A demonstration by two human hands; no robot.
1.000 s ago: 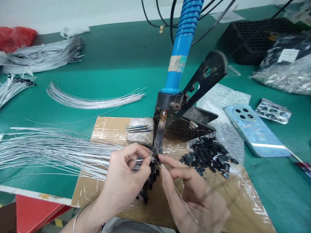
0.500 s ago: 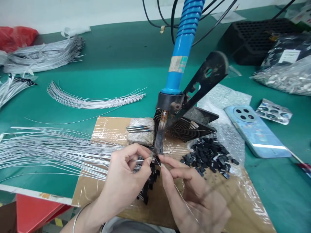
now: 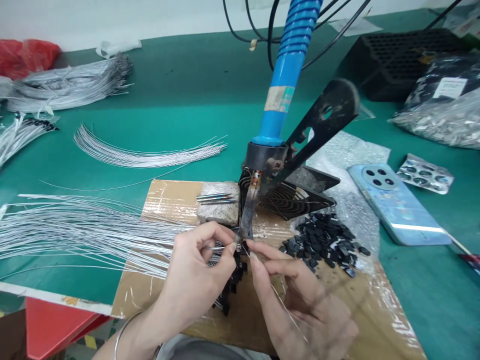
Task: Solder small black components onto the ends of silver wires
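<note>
My left hand is pinched on a thin grey-white wire, its end right under the tip of a blue-handled soldering iron. The iron points downward in a black bracket. Thin solder wire runs through my right hand, whose thumb and forefinger close on it just right of the tip. A small black piece shows between the fingertips of both hands, partly hidden. Below them, black-ended wires lie in a row; their long grey lengths stretch left.
Under my hands lies a cardboard sheet. It bears loose small black pieces and a block with metal rods. A fan stands behind the iron. A phone lies right; more wire bundles lie at the back left.
The whole view has shifted slightly. Both hands stay at the iron's tip with the same hold, and the small black piece between the fingertips shows a little more clearly.
</note>
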